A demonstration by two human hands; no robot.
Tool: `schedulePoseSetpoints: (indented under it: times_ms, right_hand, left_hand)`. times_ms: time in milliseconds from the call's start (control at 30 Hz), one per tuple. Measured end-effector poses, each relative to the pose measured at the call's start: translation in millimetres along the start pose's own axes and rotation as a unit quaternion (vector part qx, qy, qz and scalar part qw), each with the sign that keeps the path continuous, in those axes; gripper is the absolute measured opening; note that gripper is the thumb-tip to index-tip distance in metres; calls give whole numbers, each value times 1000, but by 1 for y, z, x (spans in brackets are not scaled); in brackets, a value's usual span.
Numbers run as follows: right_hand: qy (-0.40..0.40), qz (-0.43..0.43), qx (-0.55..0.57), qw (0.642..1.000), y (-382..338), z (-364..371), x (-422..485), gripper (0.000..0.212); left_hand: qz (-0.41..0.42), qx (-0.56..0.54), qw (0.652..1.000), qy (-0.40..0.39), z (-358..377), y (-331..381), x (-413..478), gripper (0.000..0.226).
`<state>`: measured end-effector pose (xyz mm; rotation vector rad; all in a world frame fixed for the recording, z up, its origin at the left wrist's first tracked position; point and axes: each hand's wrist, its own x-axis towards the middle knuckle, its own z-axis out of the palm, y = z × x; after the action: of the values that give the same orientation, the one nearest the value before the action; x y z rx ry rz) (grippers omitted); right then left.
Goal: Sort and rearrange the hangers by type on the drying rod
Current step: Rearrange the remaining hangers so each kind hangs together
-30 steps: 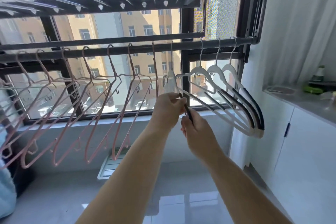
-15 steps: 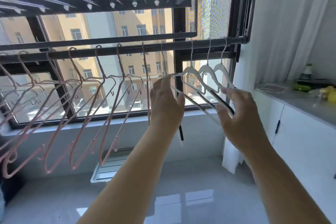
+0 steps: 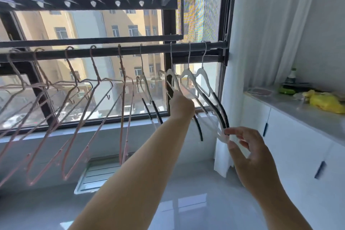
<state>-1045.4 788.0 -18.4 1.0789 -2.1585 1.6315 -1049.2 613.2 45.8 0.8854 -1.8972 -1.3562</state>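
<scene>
White hangers [image 3: 202,87] with black grips are bunched on the rod [image 3: 104,52] above both hands, at its right end. The shoulder of one is gripped by the closed left hand [image 3: 182,105], raised to just below their necks. Their lower tips are touched by the fingertips [image 3: 228,132] of the right hand [image 3: 248,155], which is half open and pinches loosely at the white ends. One more white hanger [image 3: 147,89] is hung just left of the left hand. Pink hangers [image 3: 78,102] are strung further left along the rod, tilted and well apart from both hands.
</scene>
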Motion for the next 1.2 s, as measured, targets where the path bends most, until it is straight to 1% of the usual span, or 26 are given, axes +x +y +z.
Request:
schedulePoseSetpoints:
  times_ms: [100, 200, 333, 433, 567, 700, 800, 900, 967, 1033, 1200]
  right_hand:
    - [-17, -1, 7, 1000, -1, 6, -1, 23]
    - [-60, -8, 9, 998, -3, 13, -3, 22]
    - [-107, -18, -7, 994, -2, 23, -8, 31]
    - [-146, -21, -12, 989, -3, 30, -9, 33]
    - [-205, -31, -21, 978, -8, 46, -8, 45]
    - [-226, -61, -26, 972, -18, 60, -12, 50]
    - [-204, -99, -31, 974, -24, 59, -12, 49]
    - [-124, -145, -49, 980, -28, 52, -1, 43]
    - [-60, -161, -64, 983, -30, 44, 11, 42]
    - [-19, -164, -83, 983, -32, 35, 23, 39]
    - [-9, -141, -124, 982, -32, 21, 45, 44]
  left_hand:
    - [-2, -31, 999, 16, -8, 0, -3, 45]
    - [4, -33, 999, 31, -16, -1, -4, 51]
    - [6, -35, 999, 39, -25, 0, -7, 56]
    - [8, -41, 998, 53, -32, -1, -6, 52]
    - [9, -21, 998, 66, -40, -2, -7, 53]
    - [9, -4, 997, 81, -51, -5, -4, 51]
    - [3, 0, 996, 86, -59, -7, -2, 50]
    - [-9, -8, 997, 71, -62, -6, -6, 51]
    - [1, 10, 997, 71, -61, -6, -8, 52]
    - [4, 16, 997, 71, -59, -4, -9, 53]
    - [1, 20, 998, 54, -48, 3, -15, 55]
